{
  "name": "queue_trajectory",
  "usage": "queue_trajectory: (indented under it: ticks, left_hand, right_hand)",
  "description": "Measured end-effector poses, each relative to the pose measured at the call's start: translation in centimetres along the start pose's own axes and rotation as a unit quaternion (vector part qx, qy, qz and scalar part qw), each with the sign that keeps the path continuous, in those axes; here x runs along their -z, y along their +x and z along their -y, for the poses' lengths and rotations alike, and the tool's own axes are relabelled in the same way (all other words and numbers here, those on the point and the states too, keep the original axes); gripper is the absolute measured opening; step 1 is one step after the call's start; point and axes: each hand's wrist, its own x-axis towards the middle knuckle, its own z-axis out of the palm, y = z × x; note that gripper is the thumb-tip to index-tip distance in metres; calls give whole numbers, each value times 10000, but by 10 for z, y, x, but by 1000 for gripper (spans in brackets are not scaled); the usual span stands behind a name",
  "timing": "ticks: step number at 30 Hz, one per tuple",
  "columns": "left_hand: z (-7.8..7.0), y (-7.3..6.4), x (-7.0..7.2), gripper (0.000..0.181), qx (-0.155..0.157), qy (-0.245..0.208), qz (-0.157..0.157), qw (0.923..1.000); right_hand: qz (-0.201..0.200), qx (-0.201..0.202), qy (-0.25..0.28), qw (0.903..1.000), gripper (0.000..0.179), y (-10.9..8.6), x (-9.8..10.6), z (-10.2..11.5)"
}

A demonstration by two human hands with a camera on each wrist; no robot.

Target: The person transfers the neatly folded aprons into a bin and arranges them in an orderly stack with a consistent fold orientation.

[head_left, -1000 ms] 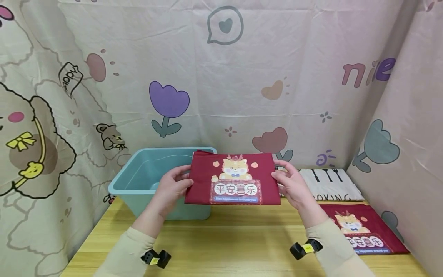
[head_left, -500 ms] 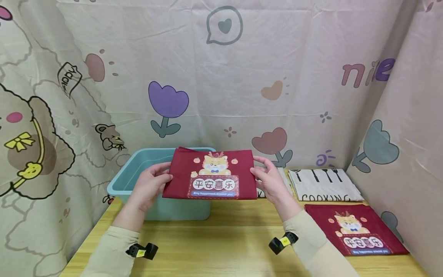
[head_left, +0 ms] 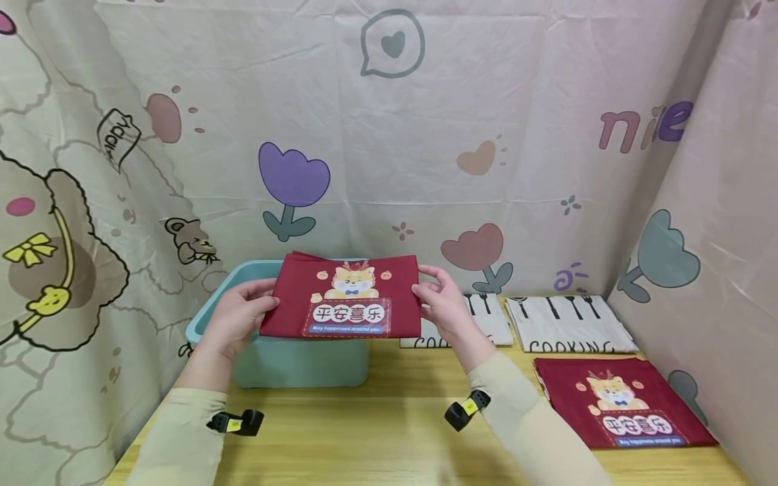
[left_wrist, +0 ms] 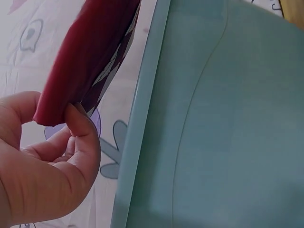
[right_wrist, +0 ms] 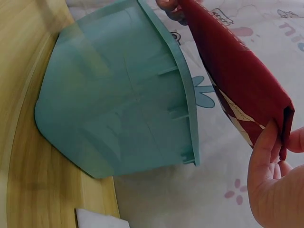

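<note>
A folded dark red cloth (head_left: 292,297) with a cartoon animal and white lettering is held level between both hands, above the teal plastic bin (head_left: 304,368). My left hand (head_left: 237,317) pinches its left end between thumb and fingers. At the opposite end, my right hand (head_left: 448,307) pinches the folded edge. In the right wrist view a checked, pale-patterned underside shows below the red cloth (right_wrist: 237,66). The bin's wall (right_wrist: 118,95) stands under and beside the cloth, whose body hides much of the bin's opening in the head view.
Another folded red cloth (head_left: 565,385) with the same print lies at the right of the wooden table (head_left: 365,439). Behind it are two folded white cloths, one (head_left: 571,327) at the right and one (head_left: 498,324) partly behind my right hand. A printed curtain (head_left: 389,135) hangs around the table.
Both hands have carried the red cloth left and slightly up, so it now overlaps the bin. The folded white cloths on the right have come more into view.
</note>
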Motion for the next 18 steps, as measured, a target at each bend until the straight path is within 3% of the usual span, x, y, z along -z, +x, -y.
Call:
queue_trajectory:
  ticks: [11,18]
  left_hand:
    - [7,12,20,52,250,993,-471,9936]
    - [6,16,32,52,387,1233,-676,9893]
  right_hand:
    - [62,-20,-240,9997,44,15,-28,-5]
    - [77,-101,-425,9990,42,23,-46,-7]
